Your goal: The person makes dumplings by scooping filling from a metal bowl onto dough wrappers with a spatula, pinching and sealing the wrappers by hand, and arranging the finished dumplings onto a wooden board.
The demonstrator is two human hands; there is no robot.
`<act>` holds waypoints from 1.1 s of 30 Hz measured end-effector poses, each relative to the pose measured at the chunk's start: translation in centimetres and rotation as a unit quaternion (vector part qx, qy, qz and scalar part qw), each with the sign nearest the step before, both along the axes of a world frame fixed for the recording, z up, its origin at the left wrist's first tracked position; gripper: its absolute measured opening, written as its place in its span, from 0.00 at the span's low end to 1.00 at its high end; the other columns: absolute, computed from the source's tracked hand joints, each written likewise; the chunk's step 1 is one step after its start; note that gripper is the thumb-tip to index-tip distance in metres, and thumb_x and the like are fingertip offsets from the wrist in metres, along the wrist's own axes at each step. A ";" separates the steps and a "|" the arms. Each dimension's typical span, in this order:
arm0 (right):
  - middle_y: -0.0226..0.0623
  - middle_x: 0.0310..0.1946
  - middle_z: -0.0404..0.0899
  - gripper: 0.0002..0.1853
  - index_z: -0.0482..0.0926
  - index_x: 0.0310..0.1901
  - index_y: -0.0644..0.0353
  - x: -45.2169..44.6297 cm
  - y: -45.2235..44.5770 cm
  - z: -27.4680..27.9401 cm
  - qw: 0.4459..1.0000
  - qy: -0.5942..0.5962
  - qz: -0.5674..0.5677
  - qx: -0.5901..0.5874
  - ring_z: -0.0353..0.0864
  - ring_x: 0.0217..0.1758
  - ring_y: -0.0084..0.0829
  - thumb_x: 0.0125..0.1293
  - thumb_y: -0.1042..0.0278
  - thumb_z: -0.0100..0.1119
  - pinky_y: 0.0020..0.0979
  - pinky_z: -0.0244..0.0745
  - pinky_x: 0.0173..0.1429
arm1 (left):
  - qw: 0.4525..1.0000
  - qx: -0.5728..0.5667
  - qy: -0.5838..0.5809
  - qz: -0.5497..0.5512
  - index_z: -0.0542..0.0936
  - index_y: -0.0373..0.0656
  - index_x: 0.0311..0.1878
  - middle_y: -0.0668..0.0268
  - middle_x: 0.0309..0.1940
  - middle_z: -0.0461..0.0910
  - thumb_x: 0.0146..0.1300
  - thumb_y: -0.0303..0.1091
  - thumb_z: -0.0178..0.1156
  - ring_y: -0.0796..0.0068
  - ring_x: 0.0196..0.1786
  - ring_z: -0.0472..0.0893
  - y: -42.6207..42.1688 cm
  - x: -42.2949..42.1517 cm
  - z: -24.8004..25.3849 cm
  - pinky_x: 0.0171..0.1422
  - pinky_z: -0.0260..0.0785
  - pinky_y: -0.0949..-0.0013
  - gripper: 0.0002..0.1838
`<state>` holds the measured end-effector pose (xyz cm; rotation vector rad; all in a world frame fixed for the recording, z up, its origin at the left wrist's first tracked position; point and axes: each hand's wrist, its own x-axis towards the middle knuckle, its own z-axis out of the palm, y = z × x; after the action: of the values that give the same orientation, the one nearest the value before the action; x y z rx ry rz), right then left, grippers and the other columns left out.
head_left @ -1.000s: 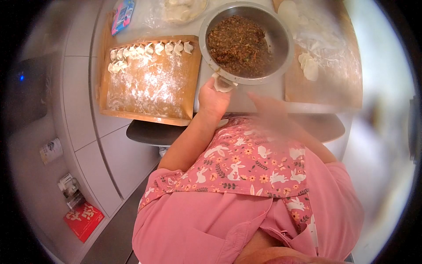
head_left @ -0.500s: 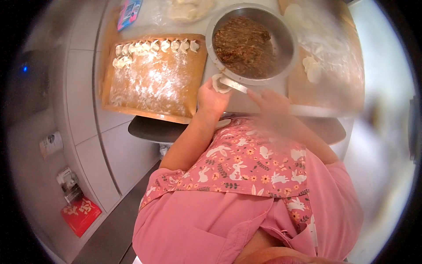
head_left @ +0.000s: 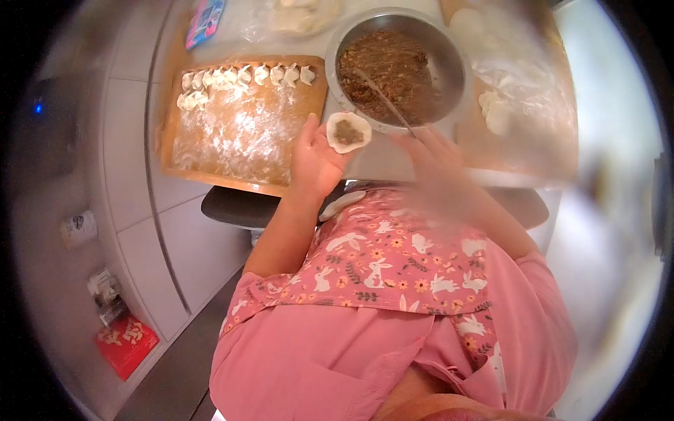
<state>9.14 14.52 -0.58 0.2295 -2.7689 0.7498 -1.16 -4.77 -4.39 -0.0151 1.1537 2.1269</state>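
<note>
On the fingers of my left hand (head_left: pixel 317 163) lies a round dough wrapper (head_left: pixel 349 132), with brown filling in its middle. My right hand (head_left: pixel 434 151), partly blurred, grips a thin utensil (head_left: pixel 386 99) whose far end touches the brown filling (head_left: pixel 382 59) in the metal bowl (head_left: pixel 458 105). Left of the bowl, a floured wooden tray (head_left: pixel 246 140) bears a row of folded dumplings (head_left: pixel 261 74) along its back edge, with a few more below at the left.
At the right, a wooden board (head_left: pixel 519 151) holds flat wrappers (head_left: pixel 495 112) and clear plastic. Dough in plastic (head_left: pixel 298 17) lies behind the tray, beside a blue and pink packet (head_left: pixel 205 22). A dark rounded surface (head_left: pixel 232 207) shows below the table edge.
My left hand has moved slightly left with the wrapper, whose filling now faces up. The utensil has gone from the wrapper into the bowl.
</note>
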 end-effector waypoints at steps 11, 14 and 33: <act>0.37 0.28 0.68 0.06 0.75 0.29 0.56 -2.3 -0.2 -0.6 0.996 0.039 0.011 -0.082 0.69 0.33 0.39 0.50 0.71 0.62 0.35 0.65 0.35 | 0.925 -0.185 0.272 -0.190 0.67 0.38 0.58 0.62 0.51 0.72 0.65 0.37 0.49 0.71 0.56 0.70 2.7 0.8 3.1 0.61 0.63 0.64 0.20; 0.37 0.26 0.68 0.06 0.75 0.27 0.57 -2.5 -0.5 -0.7 0.976 0.043 -0.034 -0.211 0.68 0.33 0.40 0.51 0.69 0.63 0.36 0.65 0.36 | 0.928 -0.176 0.263 -0.198 0.67 0.38 0.59 0.64 0.50 0.73 0.64 0.35 0.52 0.74 0.55 0.70 3.3 1.7 2.5 0.60 0.64 0.67 0.21; 0.45 0.38 0.71 0.24 0.76 0.42 0.59 -1.1 -0.9 0.3 0.944 -0.090 0.001 -0.318 0.67 0.46 0.47 0.52 0.46 0.59 0.41 0.61 0.51 | 0.989 0.041 0.083 -0.115 0.76 0.31 0.48 0.62 0.67 0.53 0.65 0.31 0.48 0.73 0.64 0.62 3.4 2.5 4.0 0.67 0.52 0.68 0.15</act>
<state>8.04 13.62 -0.26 0.0307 -2.5060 1.6756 1.32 -1.37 -0.38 0.3241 1.1031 1.9962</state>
